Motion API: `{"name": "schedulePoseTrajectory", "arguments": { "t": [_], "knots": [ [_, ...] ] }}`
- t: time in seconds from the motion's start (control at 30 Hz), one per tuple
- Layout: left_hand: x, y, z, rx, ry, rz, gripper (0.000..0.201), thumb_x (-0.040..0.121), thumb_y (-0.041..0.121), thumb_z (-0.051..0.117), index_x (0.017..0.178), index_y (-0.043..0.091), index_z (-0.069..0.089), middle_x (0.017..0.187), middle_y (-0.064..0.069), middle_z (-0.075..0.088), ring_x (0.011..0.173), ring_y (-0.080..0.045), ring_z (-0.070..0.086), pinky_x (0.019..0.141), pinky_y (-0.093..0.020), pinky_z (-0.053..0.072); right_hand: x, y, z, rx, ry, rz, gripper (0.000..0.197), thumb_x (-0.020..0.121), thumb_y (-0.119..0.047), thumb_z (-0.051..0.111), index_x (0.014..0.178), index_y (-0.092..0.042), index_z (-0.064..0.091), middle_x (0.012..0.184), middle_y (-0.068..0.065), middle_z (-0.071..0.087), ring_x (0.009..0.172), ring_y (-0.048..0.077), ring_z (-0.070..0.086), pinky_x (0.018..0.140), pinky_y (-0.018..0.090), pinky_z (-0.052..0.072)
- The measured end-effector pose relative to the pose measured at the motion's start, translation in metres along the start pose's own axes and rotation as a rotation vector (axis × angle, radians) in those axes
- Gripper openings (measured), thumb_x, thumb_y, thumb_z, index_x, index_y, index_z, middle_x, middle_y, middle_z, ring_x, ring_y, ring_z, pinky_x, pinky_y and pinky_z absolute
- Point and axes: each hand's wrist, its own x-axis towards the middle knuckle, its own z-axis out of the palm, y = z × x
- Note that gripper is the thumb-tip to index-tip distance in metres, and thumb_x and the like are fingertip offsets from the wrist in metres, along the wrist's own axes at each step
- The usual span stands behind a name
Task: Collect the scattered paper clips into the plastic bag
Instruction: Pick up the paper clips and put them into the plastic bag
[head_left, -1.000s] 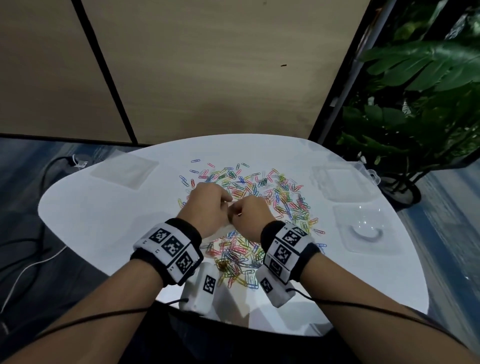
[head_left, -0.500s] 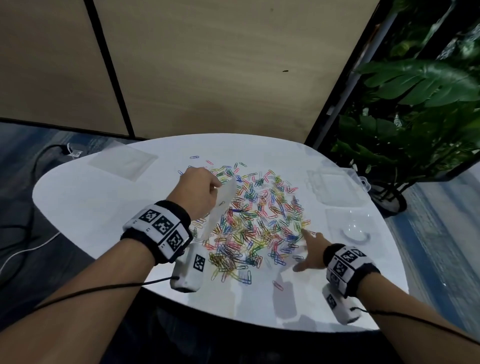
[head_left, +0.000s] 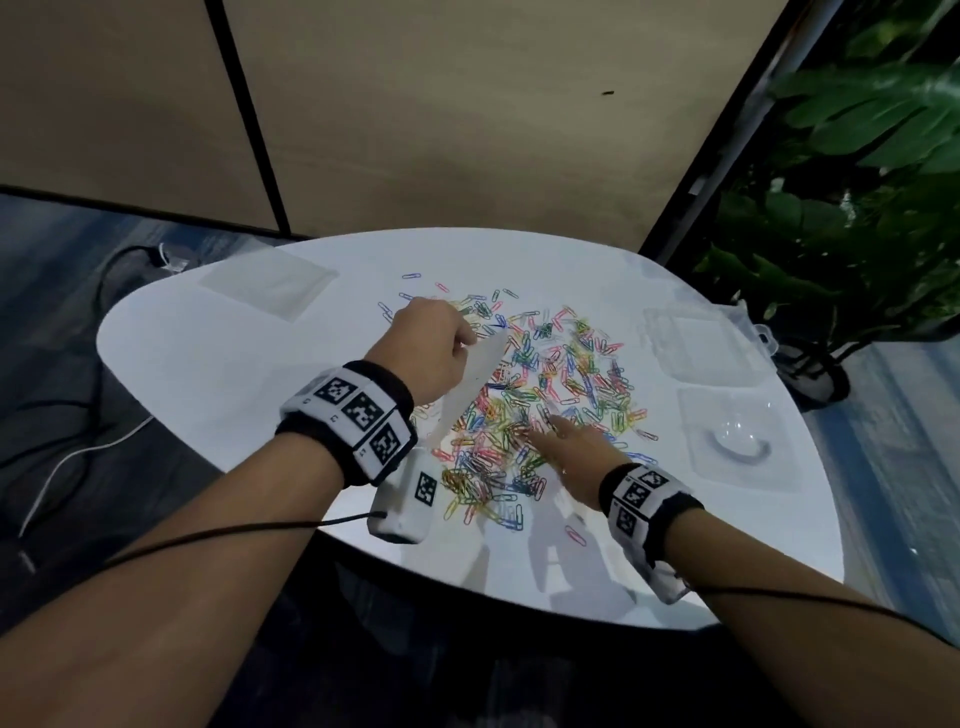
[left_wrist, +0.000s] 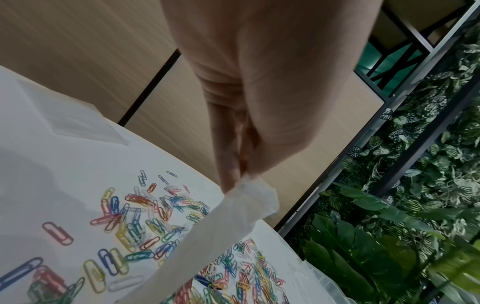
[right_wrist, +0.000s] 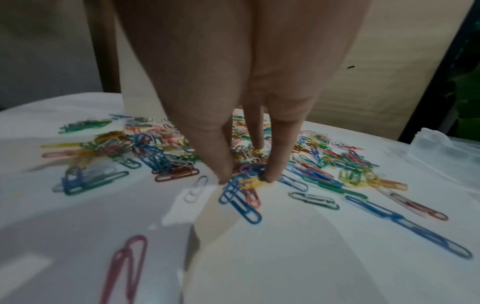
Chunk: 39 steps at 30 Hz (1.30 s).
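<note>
Colourful paper clips lie scattered in a broad pile on the white table. My left hand is over the pile's left edge and pinches the top edge of a small clear plastic bag, which hangs slanting down towards the table. The left wrist view shows the left hand pinching the bag above the clips. My right hand reaches into the near side of the pile. In the right wrist view the right hand pinches a few clips between its thumb and fingers.
A second flat plastic bag lies at the table's far left. Two clear plastic trays sit at the right. A stray pink clip lies near the front edge. A plant stands right of the table, and cables lie on the floor at the left.
Both hands were together on the bag. The right hand let go, swung out to the right, then came back into the pile. The left hand carried the bag leftward.
</note>
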Motion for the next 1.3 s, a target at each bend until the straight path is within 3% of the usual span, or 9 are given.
{"name": "schedulePoseTrajectory", "arguments": {
  "t": [0.1,0.23,0.37,0.47,0.6,0.8,1.07,1.2,1.3],
  "knots": [
    [0.003,0.002,0.004,0.021,-0.008,0.018,0.029,0.092,0.008,0.056,0.111,0.014,0.077,0.110,-0.009,0.075,0.100,-0.027,0.068,0.091,-0.034,0.056,0.011,-0.006,0.000,-0.030,0.128,-0.023,0.025,0.088,0.004,0.056,0.106,-0.011,0.064,0.106,0.010,0.058,0.094,0.028,0.063,0.071,0.029,0.046],
    [0.003,0.006,0.005,0.036,-0.026,0.045,0.031,0.092,0.005,0.054,0.109,0.013,0.078,0.105,-0.010,0.075,0.096,-0.027,0.067,0.088,-0.037,0.058,0.021,-0.001,-0.003,0.062,0.140,0.094,0.018,0.086,0.002,0.059,0.085,-0.008,0.074,0.086,0.009,0.068,0.080,0.024,0.066,0.074,0.030,0.057],
    [0.005,0.004,0.004,0.036,-0.013,0.040,0.029,0.092,0.006,0.056,0.109,0.014,0.078,0.107,-0.010,0.075,0.096,-0.027,0.067,0.088,-0.037,0.058,0.018,0.016,-0.028,0.484,0.242,0.271,0.011,0.086,-0.013,0.071,0.086,-0.006,0.079,0.085,0.006,0.077,0.074,0.021,0.072,0.069,0.020,0.056],
    [0.007,0.005,0.004,0.040,-0.013,0.036,0.028,0.093,0.008,0.056,0.112,0.014,0.077,0.109,-0.010,0.074,0.098,-0.028,0.067,0.089,-0.036,0.057,0.010,0.024,-0.061,0.985,0.311,0.366,0.012,0.080,-0.021,0.080,0.084,-0.010,0.079,0.080,0.005,0.077,0.077,0.020,0.075,0.081,0.030,0.059],
    [0.009,0.009,0.009,0.023,-0.016,0.027,0.029,0.094,0.008,0.056,0.116,0.010,0.075,0.113,-0.011,0.073,0.103,-0.027,0.067,0.092,-0.034,0.056,-0.008,0.006,-0.109,1.737,0.377,0.237,0.024,0.082,-0.001,0.074,0.102,0.012,0.069,0.094,0.021,0.073,0.087,0.028,0.072,0.081,0.030,0.061],
    [0.011,0.021,0.021,-0.005,0.035,0.040,0.028,0.092,0.009,0.057,0.109,0.014,0.078,0.099,-0.011,0.075,0.094,-0.028,0.068,0.087,-0.035,0.057,-0.009,-0.035,-0.125,2.053,0.259,0.087,0.027,0.089,0.000,0.066,0.112,0.015,0.063,0.104,0.021,0.071,0.093,0.022,0.072,0.081,0.023,0.058],
    [0.012,0.027,0.024,-0.041,0.099,0.053,0.026,0.094,0.008,0.058,0.111,0.014,0.078,0.106,-0.010,0.075,0.096,-0.027,0.068,0.090,-0.035,0.056,0.002,-0.044,-0.111,1.417,0.439,0.181,0.015,0.077,0.001,0.072,0.082,-0.012,0.077,0.088,0.015,0.075,0.087,0.034,0.073,0.088,0.047,0.058],
    [0.012,0.026,0.024,-0.034,0.113,0.082,0.026,0.095,0.008,0.058,0.112,0.013,0.077,0.109,-0.010,0.075,0.099,-0.027,0.068,0.093,-0.036,0.056,0.001,-0.047,-0.112,0.872,0.485,0.094,0.019,0.084,-0.011,0.069,0.101,-0.011,0.077,0.093,0.007,0.076,0.082,0.019,0.072,0.084,0.033,0.059],
    [0.013,0.025,0.022,-0.024,0.098,0.085,0.025,0.094,0.008,0.058,0.105,0.015,0.079,0.103,-0.009,0.075,0.094,-0.027,0.069,0.087,-0.034,0.057,-0.006,-0.048,-0.120,0.770,0.419,-0.018,0.028,0.089,-0.008,0.063,0.115,-0.012,0.072,0.108,0.004,0.074,0.091,0.015,0.071,0.089,0.028,0.055]
  ]
}}
